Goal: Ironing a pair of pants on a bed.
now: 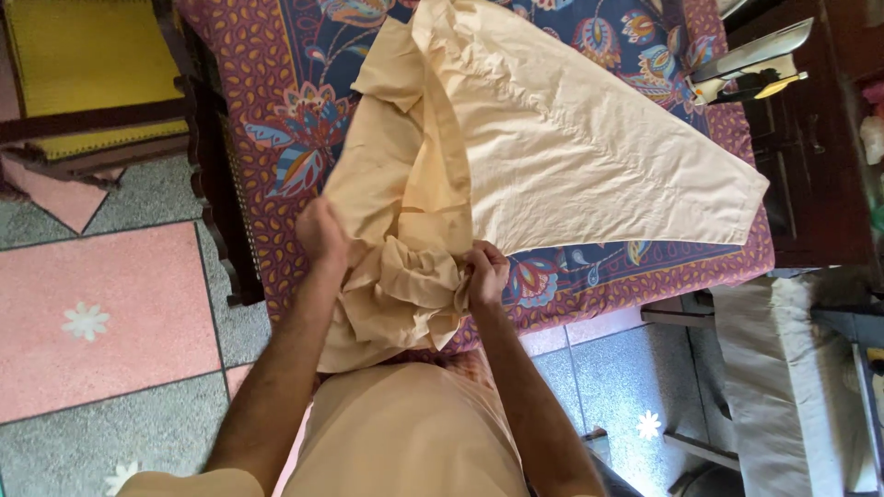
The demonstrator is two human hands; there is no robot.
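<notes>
one head view is given, aimed steeply down and close over the bed's (276, 110) near edge and the floor (138, 304).

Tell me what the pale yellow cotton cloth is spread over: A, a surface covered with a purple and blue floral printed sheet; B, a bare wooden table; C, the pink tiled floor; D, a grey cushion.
A: the pale yellow cotton cloth, bunched in both hands, lies across the purple and blue floral printed sheet.
</notes>
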